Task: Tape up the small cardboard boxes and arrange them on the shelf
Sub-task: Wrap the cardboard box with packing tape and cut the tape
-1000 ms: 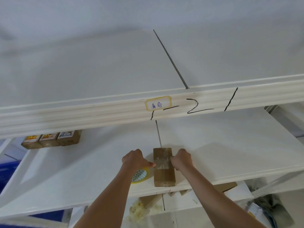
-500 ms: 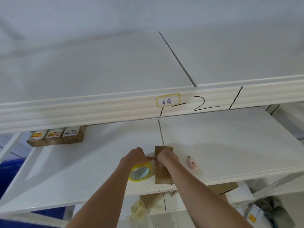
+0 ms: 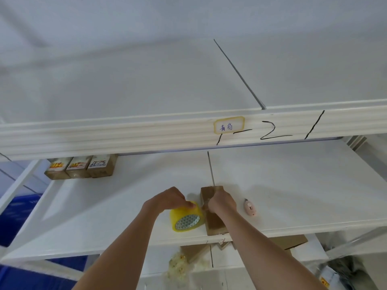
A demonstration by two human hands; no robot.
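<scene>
Taping is underway: left hand (image 3: 167, 198) grips the tape roll (image 3: 187, 219), right hand (image 3: 222, 203) pinches its end at the cardboard box (image 3: 214, 223); next, pull tape across.

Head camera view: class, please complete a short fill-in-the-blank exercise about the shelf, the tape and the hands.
1. The left hand grips the ____ tape roll.
2. The right hand rests on the ____ box.
3. At the shelf's far left stand ____ small boxes.
4. The small pink cutter lies ____ of the box.

Missing words: yellow; cardboard; three; right

Box (image 3: 213, 222) middle under right hand (image 3: 222, 203)
</scene>
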